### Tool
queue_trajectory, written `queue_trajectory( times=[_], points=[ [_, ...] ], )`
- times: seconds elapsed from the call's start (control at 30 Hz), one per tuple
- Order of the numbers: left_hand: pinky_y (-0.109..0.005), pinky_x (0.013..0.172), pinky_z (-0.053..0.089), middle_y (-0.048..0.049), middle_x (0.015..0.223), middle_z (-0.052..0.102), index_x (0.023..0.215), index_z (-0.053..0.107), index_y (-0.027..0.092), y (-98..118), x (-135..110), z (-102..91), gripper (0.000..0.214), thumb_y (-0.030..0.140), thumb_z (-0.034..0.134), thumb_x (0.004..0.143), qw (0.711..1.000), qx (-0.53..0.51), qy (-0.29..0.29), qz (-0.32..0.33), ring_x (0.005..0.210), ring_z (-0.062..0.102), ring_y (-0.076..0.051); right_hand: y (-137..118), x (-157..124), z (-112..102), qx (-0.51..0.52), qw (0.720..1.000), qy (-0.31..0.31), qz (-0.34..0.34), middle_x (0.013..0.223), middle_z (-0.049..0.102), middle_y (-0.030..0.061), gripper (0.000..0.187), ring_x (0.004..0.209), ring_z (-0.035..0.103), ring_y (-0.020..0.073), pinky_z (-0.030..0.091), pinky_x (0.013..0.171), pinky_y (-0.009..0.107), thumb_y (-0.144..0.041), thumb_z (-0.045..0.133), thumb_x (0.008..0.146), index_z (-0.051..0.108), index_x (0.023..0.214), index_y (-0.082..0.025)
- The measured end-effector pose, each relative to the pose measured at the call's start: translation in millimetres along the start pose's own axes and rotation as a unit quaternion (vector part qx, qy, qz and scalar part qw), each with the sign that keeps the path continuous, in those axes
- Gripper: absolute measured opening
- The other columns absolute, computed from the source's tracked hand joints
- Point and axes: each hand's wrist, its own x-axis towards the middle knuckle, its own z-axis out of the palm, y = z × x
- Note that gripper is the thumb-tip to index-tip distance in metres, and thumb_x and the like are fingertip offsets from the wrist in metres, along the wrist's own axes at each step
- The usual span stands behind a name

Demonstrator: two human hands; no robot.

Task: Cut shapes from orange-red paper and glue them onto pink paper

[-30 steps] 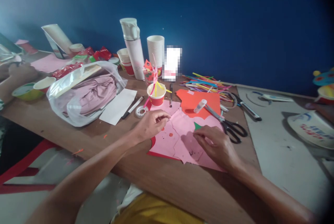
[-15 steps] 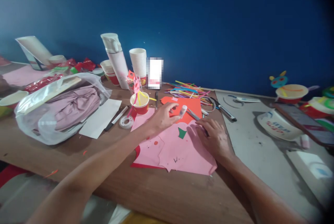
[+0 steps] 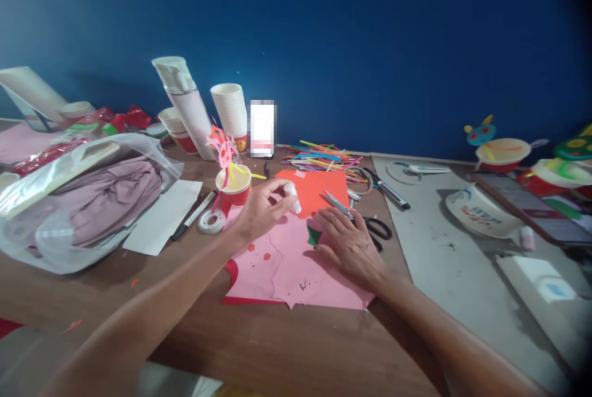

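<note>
while our right hand point(image 3: 349, 248) is pressing flat and open on the pink paper point(image 3: 287, 267) beside the green scrap point(image 3: 313, 236), our left hand point(image 3: 261, 211) is pinching the glue stick point(image 3: 292, 197) in its fingertips, just over the orange sheet point(image 3: 319, 189).

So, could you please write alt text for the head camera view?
The left hand holds a small white tube above pink paper on a wooden table; the right hand rests flat on the paper, scissors beside it.
</note>
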Motion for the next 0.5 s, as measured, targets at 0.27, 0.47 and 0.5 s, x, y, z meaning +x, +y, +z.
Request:
queue_trajectory(
  times=[0.27, 0.47, 0.5],
  points=[
    [-0.025, 0.053, 0.059, -0.0032, 0.084, 0.067, 0.097, 0.059, 0.017, -11.3, -32.5, -26.8, 0.025, 0.031, 0.06, 0.076, 0.998, -0.005, 0.057, -0.022, 0.07, 0.065, -0.015, -1.5, 1.8, 0.4, 0.039, 0.999, -0.002, -0.022, 0.121, 0.058, 0.0088, 0.039, 0.113, 0.05, 0.0246, 0.013, 0.105, 0.049, -0.046, 0.043, 0.089, 0.053, 0.116, -0.02],
    [-0.023, 0.058, 0.058, -0.0031, 0.079, 0.068, 0.087, 0.056, 0.016, -11.9, -39.3, -23.7, 0.015, 0.027, 0.058, 0.079, 0.999, -0.013, 0.047, 0.008, 0.069, 0.066, -0.014, -1.6, -9.5, -0.7, 0.074, 0.995, 0.022, -0.069, 0.102, 0.067, 0.0055, 0.024, 0.098, 0.059, 0.021, 0.019, 0.103, 0.044, -0.035, 0.05, 0.087, 0.06, 0.102, -0.02],
    [-0.024, 0.058, 0.058, -0.0028, 0.077, 0.068, 0.087, 0.056, 0.016, -12.0, -39.6, -22.2, 0.014, 0.027, 0.058, 0.079, 0.999, -0.018, 0.044, 0.007, 0.069, 0.066, -0.015, -1.8, -11.2, 0.9, 0.072, 0.995, 0.028, -0.063, 0.099, 0.067, 0.0052, 0.023, 0.095, 0.059, 0.021, 0.021, 0.102, 0.044, -0.036, 0.052, 0.086, 0.061, 0.1, -0.02]
  ],
)
